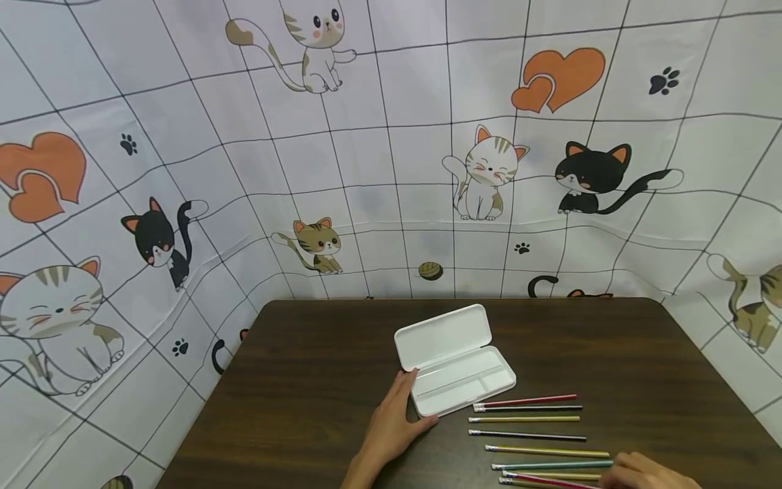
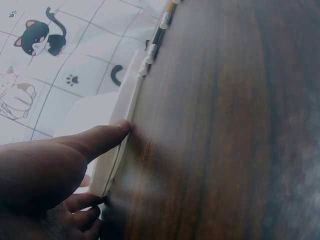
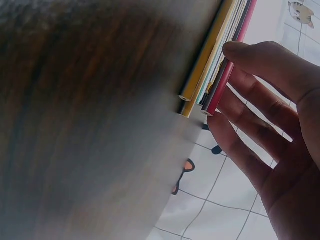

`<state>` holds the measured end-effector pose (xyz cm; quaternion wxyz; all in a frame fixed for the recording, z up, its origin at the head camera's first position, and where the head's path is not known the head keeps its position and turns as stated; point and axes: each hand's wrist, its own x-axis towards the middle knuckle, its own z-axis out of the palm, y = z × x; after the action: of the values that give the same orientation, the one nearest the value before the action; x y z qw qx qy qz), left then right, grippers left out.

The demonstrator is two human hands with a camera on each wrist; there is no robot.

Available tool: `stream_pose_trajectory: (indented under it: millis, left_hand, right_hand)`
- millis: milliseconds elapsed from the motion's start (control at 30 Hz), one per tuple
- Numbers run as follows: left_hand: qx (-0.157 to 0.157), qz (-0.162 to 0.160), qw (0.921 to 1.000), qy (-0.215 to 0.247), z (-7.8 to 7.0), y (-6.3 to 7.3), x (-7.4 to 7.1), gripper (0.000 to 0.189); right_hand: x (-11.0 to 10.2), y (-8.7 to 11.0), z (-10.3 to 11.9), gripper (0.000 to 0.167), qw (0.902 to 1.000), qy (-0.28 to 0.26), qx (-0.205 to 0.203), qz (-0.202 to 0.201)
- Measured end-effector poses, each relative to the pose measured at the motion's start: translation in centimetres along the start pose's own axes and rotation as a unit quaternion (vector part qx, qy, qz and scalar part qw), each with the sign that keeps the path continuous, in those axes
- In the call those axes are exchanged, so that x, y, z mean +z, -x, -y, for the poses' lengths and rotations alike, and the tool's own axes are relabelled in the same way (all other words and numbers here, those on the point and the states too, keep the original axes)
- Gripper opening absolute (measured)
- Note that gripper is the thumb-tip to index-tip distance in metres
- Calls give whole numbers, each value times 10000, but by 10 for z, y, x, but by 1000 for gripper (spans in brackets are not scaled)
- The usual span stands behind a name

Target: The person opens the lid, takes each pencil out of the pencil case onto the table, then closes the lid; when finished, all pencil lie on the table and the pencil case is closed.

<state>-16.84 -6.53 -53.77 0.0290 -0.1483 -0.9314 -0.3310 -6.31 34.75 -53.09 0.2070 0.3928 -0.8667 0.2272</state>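
An opened white pencil case (image 1: 455, 386) lies on the table, its lid (image 1: 442, 336) tilted back and its tray showing no pencils. My left hand (image 1: 391, 426) grips the case's left end, thumb along the front edge and fingers at the left side. In the left wrist view, that thumb (image 2: 107, 137) presses the case's side wall. At the lower right, my right hand (image 1: 646, 472) pinches a pinkish-red pencil (image 3: 222, 90) near its unsharpened end, between thumb and fingers. This pencil slants over the nearest yellow pencils (image 3: 192, 85); its eraser end points left.
Several more pencils lie roughly parallel right of and in front of the case: a red pencil (image 1: 537, 399), a dark pencil (image 1: 531, 435), a yellow pencil (image 1: 544, 450) and a green pencil (image 1: 550, 465). A cat-print sheet (image 1: 391, 156) hangs around the brown table (image 1: 318, 380).
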Motion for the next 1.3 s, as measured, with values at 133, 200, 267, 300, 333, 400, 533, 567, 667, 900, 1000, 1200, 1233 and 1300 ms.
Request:
stream_pose_trajectory:
  millis: [133,200,267,300,333,400,533,567,667,900,1000,1200,1233,1300]
  left_hand:
    - [-6,13,10000,-5,0,0,0,91]
    - [2,-1,10000,5,0,0,0,91]
    - [7,-1,10000,4,1,0,0,91]
    - [7,7,10000,8,1,0,0,91]
    - [3,18,10000,13,1,0,0,91]
    - [-5,41,10000,15,1,0,-1,92]
    - [-12,47,10000,28,1,0,-1,92]
    - [-13,43,10000,23,1,0,-1,92]
    - [-13,26,10000,8,0,0,-2,92]
    - [-30,32,10000,-3,-1,0,-3,92]
    - [-34,42,10000,-12,-2,0,-4,92]
    - [-44,51,10000,-24,-1,1,-3,92]
    - [-44,52,10000,-28,-1,1,-3,92]
    - [-42,49,10000,-34,-1,1,-3,92]
  right_hand:
    - [5,1,-3,44,9990,33,-418,-124]
    - [7,1,-6,41,9978,11,-641,-154]
    - [8,1,-7,39,9975,-12,-692,-130]
    - [8,1,-8,38,9972,-18,-741,-130]
    - [8,2,-9,37,9973,-14,-726,-124]
    - [8,2,-9,37,9975,22,-701,-124]
    - [8,4,-5,42,9988,184,-413,-180]
    - [8,4,-4,44,9991,235,-302,-189]
    - [7,6,-2,48,9994,259,-110,-186]
    - [8,6,-10,45,9984,-88,-537,-124]
    - [8,7,-13,43,9973,-233,-685,-99]
    - [9,6,-16,37,9951,-330,-934,-78]
    - [9,5,-15,37,9952,-283,-935,-66]
    - [6,4,-13,36,9961,-176,-868,13]
